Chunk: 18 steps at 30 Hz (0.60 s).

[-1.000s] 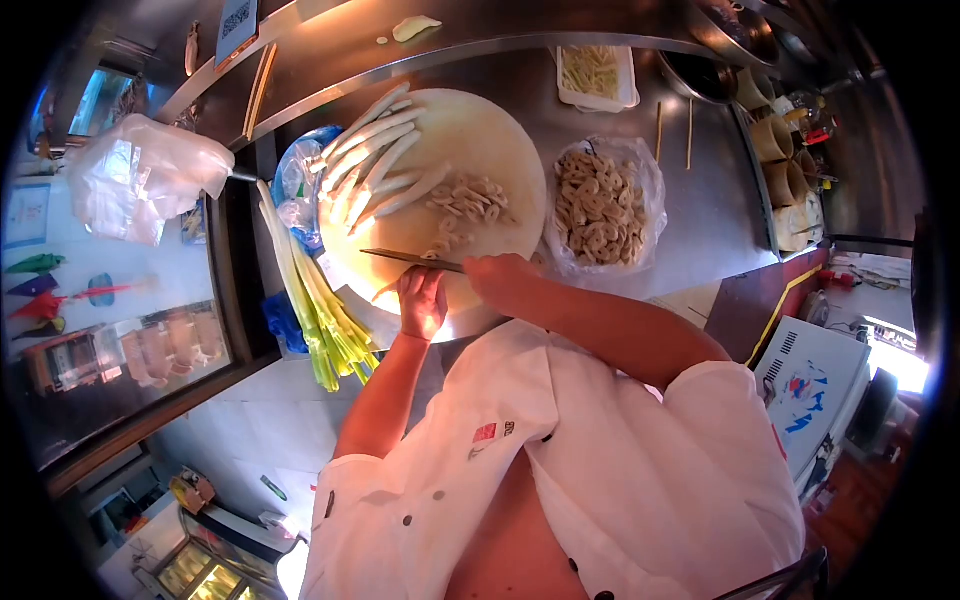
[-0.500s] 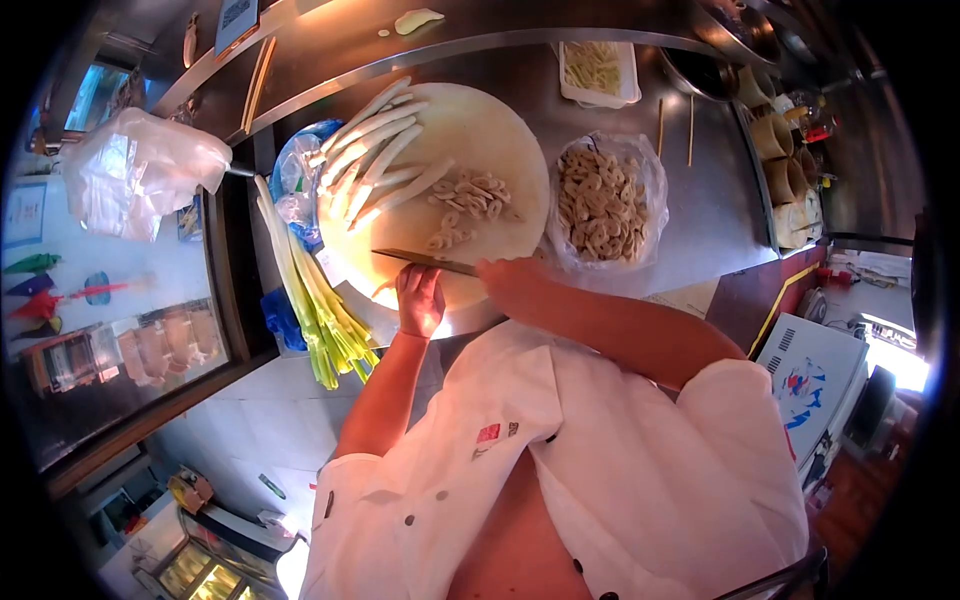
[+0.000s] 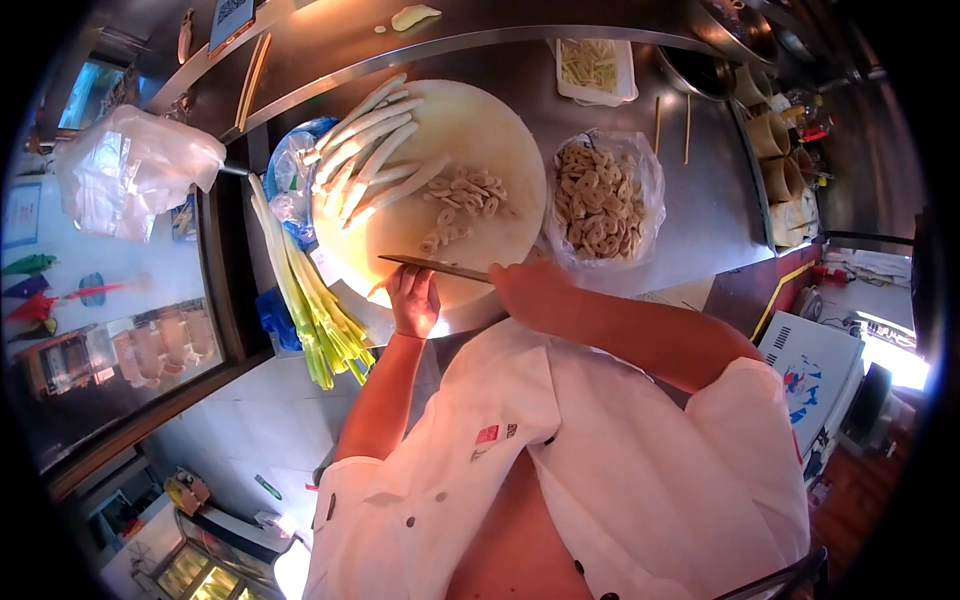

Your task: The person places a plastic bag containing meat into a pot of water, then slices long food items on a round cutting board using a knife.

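Round board: one board [image 3: 500,135] on the desk [image 3: 715,200]; clock directions run from its middle, 12 pointing away from the wearer.
Knife: one knife [image 3: 430,266], at 6 o'clock over the board; whether the edge touches wood, cannot tell.
Right hand: right hand [image 3: 535,288], 5 o'clock, closed round the handle.
Left hand: left hand [image 3: 413,295], 6 o'clock, just behind the blade, fingers drawn together; whether they pinch anything, cannot tell.
Sliced rings: two heaps, a larger heap [image 3: 468,188] at 3, a smaller heap [image 3: 447,232] at 5, near the blade.
White stalks: at least seven white stalks [image 3: 350,152], overlapping, crowding 10 o'clock.
Green-ended stalks: one bundle [image 3: 335,345], 8 o'clock, off the board.
Clear bag: one clear bag [image 3: 652,205] filled with rings, 3 o'clock.
Tub: one white tub [image 3: 600,98] of pale strips, 2 o'clock.
Sticks: two thin sticks [image 3: 658,125], between 2 and 3.
Bowl: one metal bowl [image 3: 690,82], 2 o'clock, beyond the sticks.
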Motion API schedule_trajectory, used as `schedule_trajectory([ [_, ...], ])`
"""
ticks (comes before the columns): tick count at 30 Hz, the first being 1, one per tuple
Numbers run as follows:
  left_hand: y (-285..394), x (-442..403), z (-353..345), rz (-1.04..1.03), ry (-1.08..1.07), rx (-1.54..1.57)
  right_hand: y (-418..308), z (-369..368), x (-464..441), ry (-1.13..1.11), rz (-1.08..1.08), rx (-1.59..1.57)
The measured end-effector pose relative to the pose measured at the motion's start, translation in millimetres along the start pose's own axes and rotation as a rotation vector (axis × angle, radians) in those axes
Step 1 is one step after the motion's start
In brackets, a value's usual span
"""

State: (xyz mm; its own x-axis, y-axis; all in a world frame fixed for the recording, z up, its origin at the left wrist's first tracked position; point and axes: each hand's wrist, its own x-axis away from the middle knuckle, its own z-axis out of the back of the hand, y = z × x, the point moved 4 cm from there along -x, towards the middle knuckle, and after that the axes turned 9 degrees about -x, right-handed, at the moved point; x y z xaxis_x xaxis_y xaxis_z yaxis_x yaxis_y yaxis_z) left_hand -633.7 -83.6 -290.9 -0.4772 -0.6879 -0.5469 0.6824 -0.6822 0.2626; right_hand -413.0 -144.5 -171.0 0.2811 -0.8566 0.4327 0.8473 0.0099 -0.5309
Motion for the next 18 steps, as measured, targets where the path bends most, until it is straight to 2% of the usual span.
schedule_trajectory([
  [3, -3, 2, -2, 0.011, -0.033, 0.016, -2, -23, -34, 0.037, -0.024, -0.082],
  [5, -3, 1, -2, -0.002, -0.081, 0.029, -2, -36, -60, 0.081, 0.081, -0.127],
  [7, -2, -3, 0, 0.004, -0.095, 0.037, -9, -24, -67, 0.044, 0.060, -0.084],
  [9, -2, -5, 2, 0.017, -0.108, 0.050, -11, -15, -62, 0.001, 0.036, -0.035],
  [12, -3, -1, 5, 0.010, -0.085, 0.051, -5, -5, -35, -0.023, 0.016, -0.130],
  [15, -6, 6, 2, 0.023, -0.009, 0.076, -6, 3, -9, -0.014, -0.014, -0.083],
  [18, -6, 6, 2, 0.023, -0.011, 0.060, -9, 8, -3, -0.116, -0.095, -0.071],
])
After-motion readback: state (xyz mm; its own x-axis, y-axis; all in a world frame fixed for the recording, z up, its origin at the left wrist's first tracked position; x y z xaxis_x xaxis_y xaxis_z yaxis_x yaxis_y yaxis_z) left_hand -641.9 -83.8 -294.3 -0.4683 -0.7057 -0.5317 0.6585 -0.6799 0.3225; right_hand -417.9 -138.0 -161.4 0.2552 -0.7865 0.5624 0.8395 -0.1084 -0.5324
